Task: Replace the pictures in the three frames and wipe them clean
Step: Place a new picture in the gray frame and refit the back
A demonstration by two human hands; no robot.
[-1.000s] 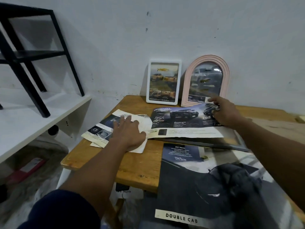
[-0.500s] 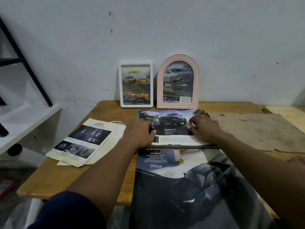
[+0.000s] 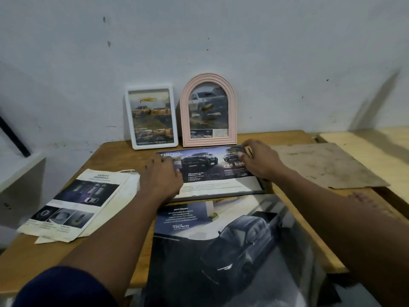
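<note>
Both hands are down on a truck picture that's lying on top of a flat dark frame, right in front of the pink arched frame. The left hand is spread flat, palm down, on the picture's left end, fingers open and just pressing, not gripping. The right hand sits on the picture's far right corner with the fingers curled over the edge; can't tell whether it's actually pinching the paper or only holding it down.

The pink arched frame stands upright against the wall with a truck photo in it. Just to its left is a white rectangular frame, also leaning on the wall, with a photo of orange trucks.

Left of the pink frame and nearer the person, a safety leaflet lies on the wooden table on top of some other paper. A big truck brochure lies nearest the person, below the dark frame. Off to the pink frame's right is a scuffed brown board.
</note>
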